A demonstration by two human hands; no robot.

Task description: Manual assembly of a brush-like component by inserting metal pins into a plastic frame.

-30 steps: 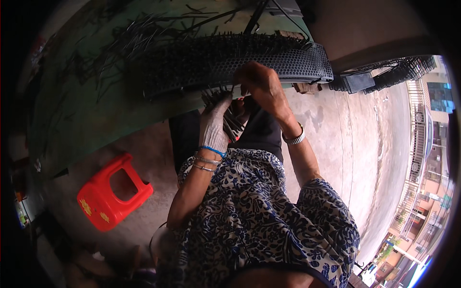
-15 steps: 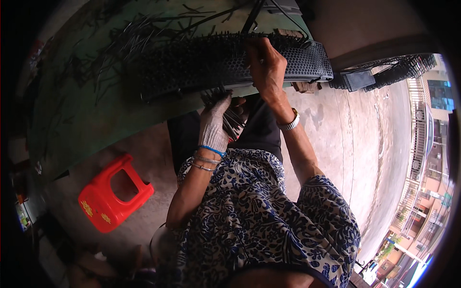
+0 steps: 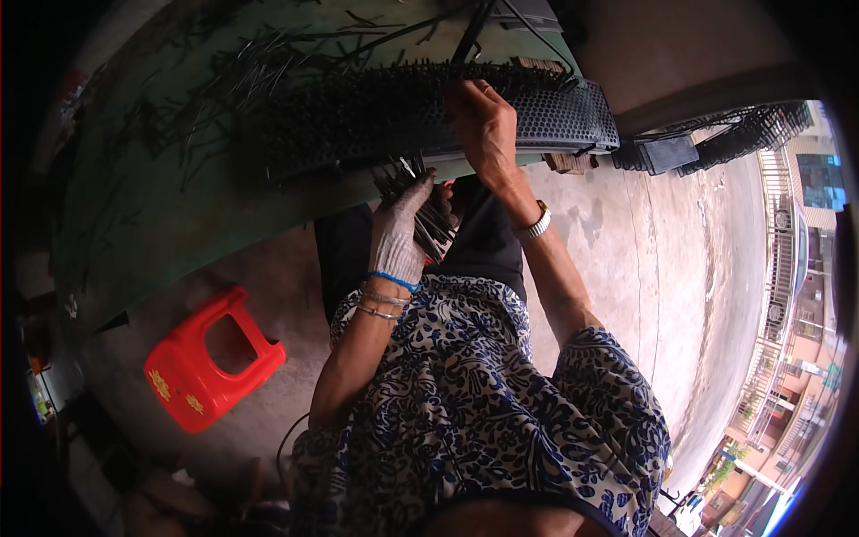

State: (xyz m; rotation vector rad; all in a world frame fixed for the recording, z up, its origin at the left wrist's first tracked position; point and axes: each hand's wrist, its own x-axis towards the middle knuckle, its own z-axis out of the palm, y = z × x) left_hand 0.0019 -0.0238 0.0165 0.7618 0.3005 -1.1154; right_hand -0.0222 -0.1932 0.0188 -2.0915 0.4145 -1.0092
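A long black panel (image 3: 565, 116) full of small holes lies across the table edge in front of me, with many short black strips standing up out of its left and far part. My left hand (image 3: 399, 224), in a pale knitted glove, is closed around a bundle of thin black strips (image 3: 433, 231) just below the panel's near edge. Over the panel, my bare right hand (image 3: 488, 130) has its fingers drawn together against the holes. Whatever those fingertips hold is hidden by the hand and the dark surface.
Loose black strips (image 3: 255, 76) lie scattered over the green tabletop (image 3: 170, 233). On the floor at the left rests a red plastic stool (image 3: 199, 380). Dark metal rods (image 3: 472, 36) rise behind the panel. More black slotted parts (image 3: 747, 134) sit at the far right.
My right hand has moved a little left and nearer to me along the panel. The left hand and its bundle stay almost where they were.
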